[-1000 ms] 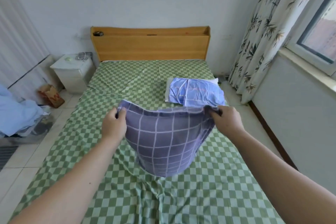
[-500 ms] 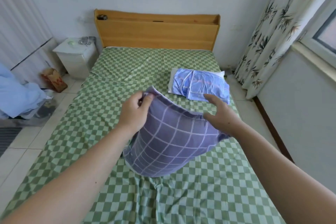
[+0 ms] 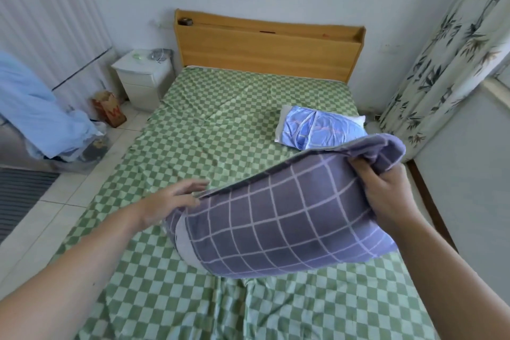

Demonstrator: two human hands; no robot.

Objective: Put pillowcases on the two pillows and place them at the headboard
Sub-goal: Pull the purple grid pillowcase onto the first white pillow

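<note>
Over the green checked bed [image 3: 209, 130] I hold the purple grid pillow [image 3: 281, 223] up off the sheet, tilted, its right end higher than its left. My right hand [image 3: 386, 196] has its grip closed on the pillow's upper right corner, fingers curled into the bunched cloth of the pillowcase there. My left hand [image 3: 171, 201] is at the pillow's lower left end with its fingers straight and spread, the fingertips at the edge of the cloth; that grip is open and clasps nothing. A paler band of fabric shows at the left end of the pillow, near my left wrist.

Beyond the purple pillow, on the right side of the bed and partly hidden by the pillow's raised corner, lies the second pillow [image 3: 320, 127], white with a blue patterned pillowcase over most of it and a white corner showing at its far right. It lies flat on the sheet, well short of the wooden headboard [image 3: 265, 50].

Left of the headboard stands a white nightstand [image 3: 143, 77], with a brown paper bag [image 3: 110, 109] on the floor beside it and a heap of light blue cloth [image 3: 41, 107] further left. A leaf-print curtain [image 3: 452, 50] hangs on the right.
</note>
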